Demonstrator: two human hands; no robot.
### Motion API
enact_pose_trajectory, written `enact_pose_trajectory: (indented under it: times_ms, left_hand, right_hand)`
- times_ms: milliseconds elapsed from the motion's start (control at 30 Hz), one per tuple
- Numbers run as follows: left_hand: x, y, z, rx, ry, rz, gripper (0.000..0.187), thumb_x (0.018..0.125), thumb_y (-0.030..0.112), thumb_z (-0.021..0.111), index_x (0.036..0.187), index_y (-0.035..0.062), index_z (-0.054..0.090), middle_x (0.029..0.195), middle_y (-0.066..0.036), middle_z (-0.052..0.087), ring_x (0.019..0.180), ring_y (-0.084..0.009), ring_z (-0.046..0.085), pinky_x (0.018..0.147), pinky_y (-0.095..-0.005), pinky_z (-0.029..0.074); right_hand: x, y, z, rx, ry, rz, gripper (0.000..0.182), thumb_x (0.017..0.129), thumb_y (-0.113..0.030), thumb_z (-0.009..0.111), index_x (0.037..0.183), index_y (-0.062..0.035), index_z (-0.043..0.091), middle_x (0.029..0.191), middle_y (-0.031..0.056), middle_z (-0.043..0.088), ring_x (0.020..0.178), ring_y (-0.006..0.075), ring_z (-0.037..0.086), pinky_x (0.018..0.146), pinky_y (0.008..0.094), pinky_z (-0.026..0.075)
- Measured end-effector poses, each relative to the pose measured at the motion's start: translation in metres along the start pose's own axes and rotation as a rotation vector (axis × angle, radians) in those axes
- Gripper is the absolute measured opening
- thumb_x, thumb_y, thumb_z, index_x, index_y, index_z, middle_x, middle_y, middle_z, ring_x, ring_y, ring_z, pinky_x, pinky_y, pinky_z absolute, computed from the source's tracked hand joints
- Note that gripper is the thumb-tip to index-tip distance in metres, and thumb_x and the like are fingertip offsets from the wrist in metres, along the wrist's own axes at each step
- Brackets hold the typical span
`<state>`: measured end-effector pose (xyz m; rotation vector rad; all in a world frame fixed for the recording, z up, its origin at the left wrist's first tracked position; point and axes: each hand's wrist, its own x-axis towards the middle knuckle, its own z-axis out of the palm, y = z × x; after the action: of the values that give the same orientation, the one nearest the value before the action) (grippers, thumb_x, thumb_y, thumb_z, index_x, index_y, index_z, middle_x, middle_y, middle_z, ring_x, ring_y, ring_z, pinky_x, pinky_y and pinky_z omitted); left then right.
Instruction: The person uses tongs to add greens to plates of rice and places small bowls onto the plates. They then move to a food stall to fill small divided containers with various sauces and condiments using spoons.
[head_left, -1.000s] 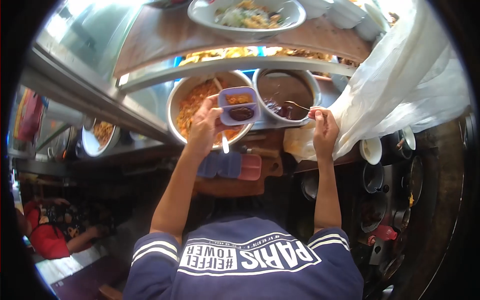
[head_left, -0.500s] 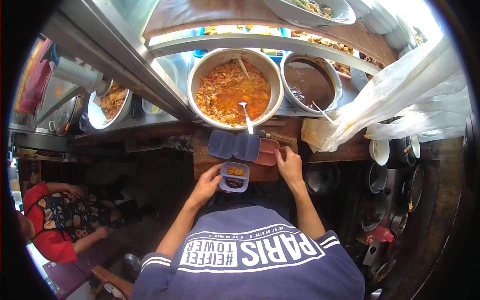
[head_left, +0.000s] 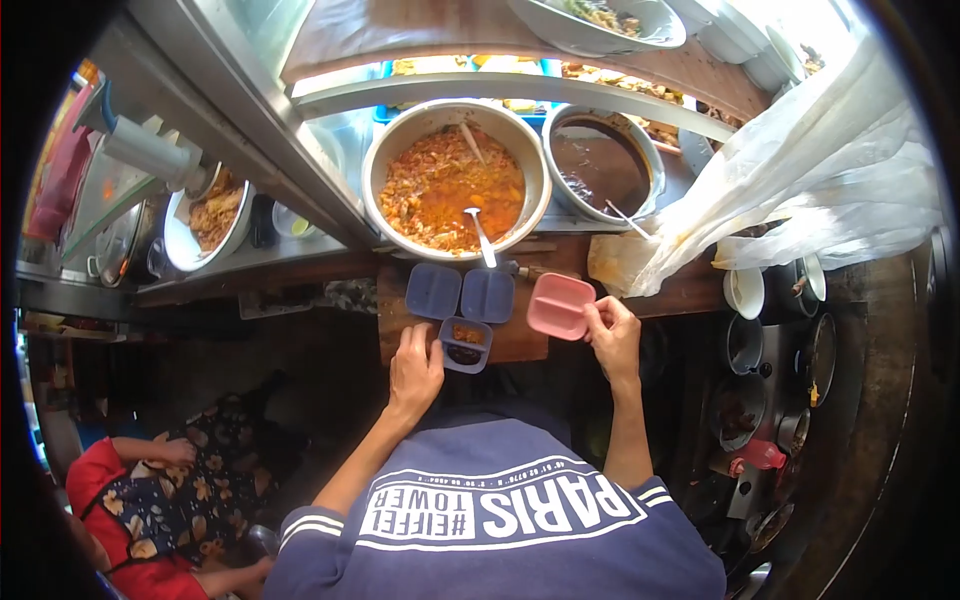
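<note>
My right hand point(head_left: 614, 335) pinches the right edge of a pink two-compartment sauce dish point(head_left: 560, 306), held tilted above the wooden board's right side. My left hand point(head_left: 416, 372) rests with fingers stretched out, fingertips right beside a small blue divided dish point(head_left: 476, 368). That dish has orange-red chunky sauce in its upper compartment and dark sauce in its lower one. Behind it on the wooden board point(head_left: 395, 345) sit two unfilled blue divided dishes, a left one point(head_left: 433, 292) and a right one point(head_left: 488, 295).
A large pot point(head_left: 372, 195) of red-orange chunky sauce, with a spoon point(head_left: 481, 236) in it, stands behind the board. Right of it is a pot point(head_left: 652, 185) of dark sauce. A plastic sheet point(head_left: 720, 220) hangs at right. A person in red point(head_left: 95, 475) sits at lower left.
The pink dish has been lifted from beside the blue dishes and moved right in my right hand. My left hand has let go of the filled dish, now closer to the other blue ones.
</note>
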<state>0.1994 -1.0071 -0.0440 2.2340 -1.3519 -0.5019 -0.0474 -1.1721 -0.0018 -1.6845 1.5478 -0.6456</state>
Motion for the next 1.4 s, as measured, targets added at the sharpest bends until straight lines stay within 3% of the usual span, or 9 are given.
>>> enact_pose_trajectory:
  times_ms: [67, 167, 267, 333, 467, 533, 633, 900, 1400]
  left_hand:
    - [0.011, 0.036, -0.02, -0.768, -0.429, -0.177, 0.035, 0.096, 0.018, 0.049, 0.126, -0.0004, 0.046, 0.104, -0.013, 0.054, 0.085, -0.0203, 0.063, 0.064, -0.0298, 0.058]
    - [0.025, 0.087, -0.019, -1.355, -0.48, -0.085, 0.037, 0.1, 0.018, 0.042, 0.133, 0.0024, 0.034, 0.116, -0.012, 0.053, 0.093, -0.0195, 0.063, 0.069, -0.0307, 0.059]
    - [0.036, 0.096, -0.02, -1.405, -0.462, -0.112, 0.034, 0.1, 0.01, 0.037, 0.133, 0.0025, 0.034, 0.118, -0.013, 0.051, 0.098, -0.0206, 0.062, 0.071, -0.0319, 0.06]
    - [0.036, 0.1, -0.032, -1.328, -0.45, -0.078, 0.035, 0.098, 0.003, 0.032, 0.134, 0.0024, 0.033, 0.121, -0.013, 0.05, 0.103, -0.0212, 0.06, 0.074, -0.0332, 0.06]
    - [0.039, 0.103, -0.049, -1.36, -0.472, -0.05, 0.036, 0.097, 0.001, 0.034, 0.133, 0.0003, 0.033, 0.121, -0.013, 0.05, 0.099, -0.0228, 0.062, 0.077, -0.0338, 0.058]
    - [0.046, 0.108, -0.059, -1.377, -0.435, -0.017, 0.039, 0.096, -0.002, 0.031, 0.135, 0.002, 0.03, 0.122, -0.013, 0.048, 0.104, -0.0221, 0.06, 0.08, -0.0341, 0.057]
    - [0.066, 0.106, -0.06, -1.367, -0.36, -0.008, 0.039, 0.097, -0.001, 0.033, 0.135, 0.0016, 0.03, 0.122, -0.014, 0.049, 0.108, -0.0233, 0.057, 0.085, -0.0367, 0.055]
    - [0.116, 0.116, -0.062, -1.522, -0.411, -0.056, 0.034, 0.101, 0.015, 0.028, 0.132, 0.0015, 0.032, 0.123, -0.017, 0.05, 0.107, -0.0277, 0.06, 0.083, -0.043, 0.057]
    - [0.173, 0.125, -0.032, -1.462, -0.421, -0.071, 0.031, 0.097, 0.009, 0.034, 0.125, 0.0001, 0.042, 0.119, -0.014, 0.052, 0.109, -0.0229, 0.056, 0.094, -0.038, 0.05]
  right_hand:
    - [-0.009, -0.016, 0.004, 0.412, -0.227, 0.019, 0.017, 0.09, -0.013, 0.062, 0.079, 0.0001, 0.061, 0.06, 0.0015, 0.059, 0.054, 0.0041, 0.054, 0.047, 0.02, 0.041]
    - [-0.017, -0.04, 0.015, 0.508, -0.34, -0.037, 0.017, 0.092, -0.014, 0.061, 0.082, 0.0002, 0.061, 0.062, -0.0005, 0.058, 0.052, 0.0035, 0.053, 0.046, 0.0187, 0.041]
    - [-0.004, -0.056, 0.0, 0.426, -0.387, -0.057, 0.017, 0.091, -0.015, 0.062, 0.083, 0.0004, 0.061, 0.068, 0.003, 0.061, 0.058, 0.0075, 0.057, 0.05, 0.0205, 0.044]
    - [0.023, -0.063, -0.014, -0.116, 0.078, -0.53, 0.01, 0.088, -0.011, 0.063, 0.093, -0.0024, 0.062, 0.091, 0.0096, 0.064, 0.082, 0.0167, 0.06, 0.065, 0.0265, 0.049]
    - [0.088, -0.042, -0.031, -0.741, 0.3, -0.65, 0.038, 0.081, -0.005, 0.062, 0.118, -0.0089, 0.057, 0.117, 0.0106, 0.056, 0.115, 0.0275, 0.047, 0.091, 0.0403, 0.041]
    - [0.114, -0.022, -0.039, -0.728, 0.294, -0.626, 0.032, 0.08, -0.003, 0.063, 0.111, -0.0057, 0.063, 0.11, 0.0136, 0.06, 0.1, 0.0313, 0.056, 0.087, 0.0397, 0.044]
    - [0.133, -0.026, -0.05, -0.218, 0.166, -0.645, 0.01, 0.085, -0.002, 0.062, 0.093, 0.0009, 0.068, 0.085, 0.0121, 0.065, 0.07, 0.0212, 0.063, 0.066, 0.0294, 0.051]
    - [0.167, -0.022, -0.026, 0.201, 0.19, -0.547, 0.02, 0.097, -0.015, 0.052, 0.087, -0.0004, 0.062, 0.077, 0.0047, 0.063, 0.062, 0.0096, 0.058, 0.058, 0.0235, 0.049]
    - [0.159, 0.009, -0.032, 0.841, 0.168, -0.319, 0.023, 0.095, -0.021, 0.058, 0.1, 0.001, 0.062, 0.086, 0.0091, 0.067, 0.069, 0.0121, 0.064, 0.068, 0.0237, 0.055]
